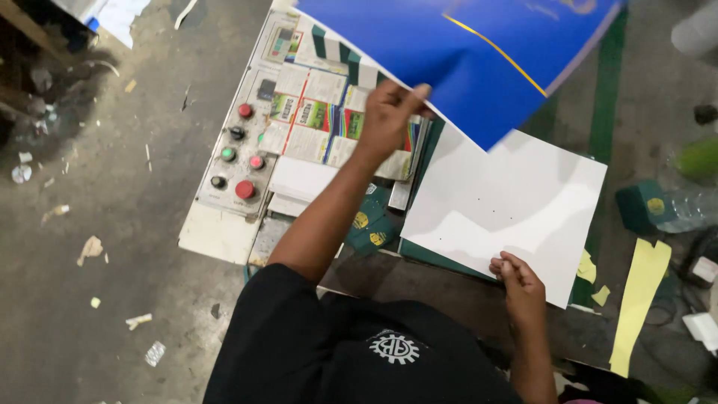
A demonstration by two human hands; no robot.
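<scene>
Your left hand is up high, fingers pinched shut on the edge of the big blue sheet, lifted over the tabletop. Your right hand is low, fingers closed on the near edge of the white sheet, lying flat w/ the button panel off to the left.

A large glossy blue printed sheet runs off the top edge of the frame, its upper part unseen. At far right, a blurred clear plastic bottle with a green cap is cut by the edge. Printed labels on the cream control panel, centre left, are too small to read.
</scene>
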